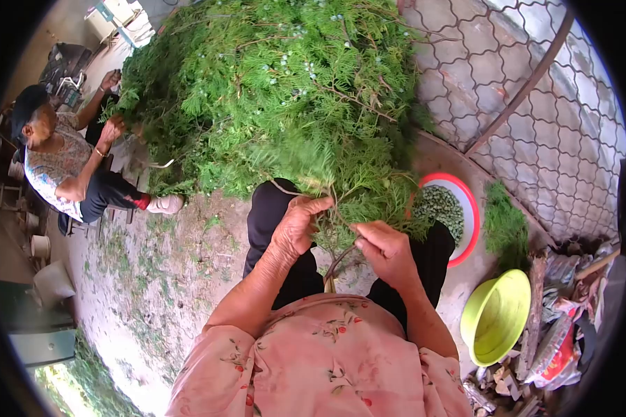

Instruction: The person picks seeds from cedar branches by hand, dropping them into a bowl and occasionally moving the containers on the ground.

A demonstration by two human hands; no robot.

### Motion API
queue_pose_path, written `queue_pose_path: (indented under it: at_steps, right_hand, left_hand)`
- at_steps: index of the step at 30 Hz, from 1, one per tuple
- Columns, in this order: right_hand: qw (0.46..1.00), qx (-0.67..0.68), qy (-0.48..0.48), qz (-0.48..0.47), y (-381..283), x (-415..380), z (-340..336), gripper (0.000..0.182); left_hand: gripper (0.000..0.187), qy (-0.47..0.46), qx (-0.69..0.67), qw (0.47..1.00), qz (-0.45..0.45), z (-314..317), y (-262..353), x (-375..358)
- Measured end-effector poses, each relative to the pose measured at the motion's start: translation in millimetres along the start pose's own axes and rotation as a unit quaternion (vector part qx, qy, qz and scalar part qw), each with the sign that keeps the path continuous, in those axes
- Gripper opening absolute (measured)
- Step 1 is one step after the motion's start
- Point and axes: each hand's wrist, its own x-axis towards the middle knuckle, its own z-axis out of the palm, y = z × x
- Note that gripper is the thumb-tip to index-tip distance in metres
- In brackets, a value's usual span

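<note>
A large heap of green conifer branches with small pale berries fills the top middle of the view. Over my knees, at the heap's near edge, my left hand is closed on a thin branch with leafy sprays. The fingers of my right hand pinch the lower, woody part of a branch, just right of my left hand. Beside my right knee stands a white basin with a red rim, holding many small green berries. Some sprays hang over its left side.
A co-worker sits at the left, both hands at the heap's edge. At the right are a yellow-green basin, a wire mesh panel, cut greenery, bags and wood pieces. Leaf scraps lie on the floor.
</note>
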Motion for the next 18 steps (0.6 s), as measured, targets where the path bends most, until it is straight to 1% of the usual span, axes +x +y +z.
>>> queue_pose_path:
  at_steps: [1,3,4,5,7,8,9,10,11,12,13,14,15,16,17,18]
  right_hand:
    - [1.0,0.0,-0.004,-0.002,-1,-4,5,0.026]
    - [0.999,0.011,-0.02,-0.025,-3,-11,14,0.029]
    - [0.999,0.018,-0.041,-0.01,-5,-14,15,0.029]
    - [0.999,0.019,-0.042,-0.009,-5,-15,15,0.029]
    - [0.998,-0.007,-0.061,-0.007,-4,-21,15,0.03]
    - [0.998,-0.007,-0.059,-0.004,-7,-23,13,0.03]
    - [1.0,0.011,-0.005,0.012,-13,-22,7,0.028]
    - [0.998,0.029,0.049,0.027,-19,-19,2,0.026]
    - [0.998,0.028,0.05,0.025,-25,-14,-4,0.026]
    - [0.993,0.03,0.11,0.029,-31,-10,-8,0.025]
    - [0.984,0.033,0.169,0.034,-33,-4,-9,0.024]
    - [0.981,0.041,0.19,0.014,-32,3,-9,0.02]
    - [0.981,0.043,0.19,0.017,-32,9,-7,0.02]
    - [0.976,0.119,0.177,0.038,-31,14,-4,0.018]
    - [0.965,0.195,0.163,0.057,-31,19,0,0.017]
    - [0.977,0.144,0.152,0.039,-30,24,5,0.013]
  left_hand:
    - [0.034,0.002,-0.003,1.0,0.002,0,-1,-4]
    - [0.035,-0.03,-0.162,0.983,0.077,6,-5,-14]
    - [0.033,-0.031,-0.193,0.979,0.059,-4,-15,-7]
    - [0.033,-0.03,-0.194,0.979,0.059,-8,-21,-8]
    - [0.031,-0.009,-0.186,0.976,0.11,0,-20,-28]
    - [0.037,-0.087,-0.121,0.965,0.216,-20,-45,-16]
    - [0.037,-0.087,-0.121,0.966,0.213,-17,-44,-18]
    - [0.038,-0.061,-0.101,0.971,0.209,-11,-37,-22]
    - [0.039,-0.034,-0.08,0.974,0.207,-4,-29,-28]
    - [0.037,-0.031,-0.099,0.971,0.217,15,-17,-51]
    - [0.037,-0.03,-0.098,0.971,0.217,7,-27,-48]
    - [0.041,-0.092,-0.111,0.955,0.26,-7,-44,-38]
    - [0.045,-0.154,-0.124,0.933,0.3,-17,-56,-30]
    - [0.048,-0.036,0.056,0.972,0.226,-16,-58,-29]
    - [0.048,-0.034,0.056,0.972,0.224,-16,-58,-32]
    - [0.047,-0.1,-0.062,0.979,0.168,-10,-49,-41]
